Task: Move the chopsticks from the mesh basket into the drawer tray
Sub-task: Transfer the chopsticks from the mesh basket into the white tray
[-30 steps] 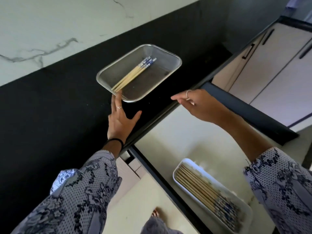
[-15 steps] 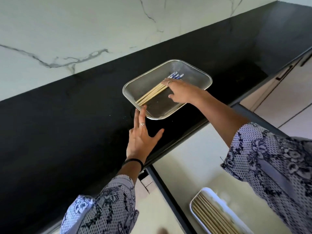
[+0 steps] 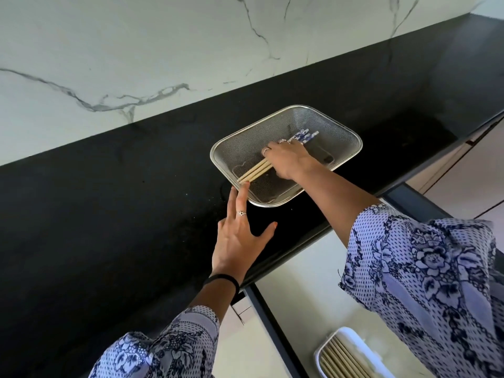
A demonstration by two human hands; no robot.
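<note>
A rectangular metal mesh basket (image 3: pixel 331 126) sits on the black countertop. Inside lie several wooden chopsticks (image 3: pixel 255 171) with blue-and-white patterned ends. My right hand (image 3: pixel 290 159) reaches into the basket and lies over the middle of the chopsticks, fingers curled around them. My left hand (image 3: pixel 240 236) rests flat on the counter, fingers spread, fingertips touching the basket's near-left rim. At the bottom right, a white tray (image 3: pixel 326 347) in the open drawer holds several more chopsticks.
The black countertop (image 3: pixel 109 214) runs diagonally under a white marble backsplash (image 3: pixel 136 50). The open drawer (image 3: pixel 305 282) extends below the counter's edge, with its dark front rail (image 3: pixel 414 200) at the right. Pale cabinet fronts stand at the far right.
My right hand has moved from above the drawer into the basket and closed over the chopsticks. The left hand has stayed by the basket's rim. The view shifted left.
</note>
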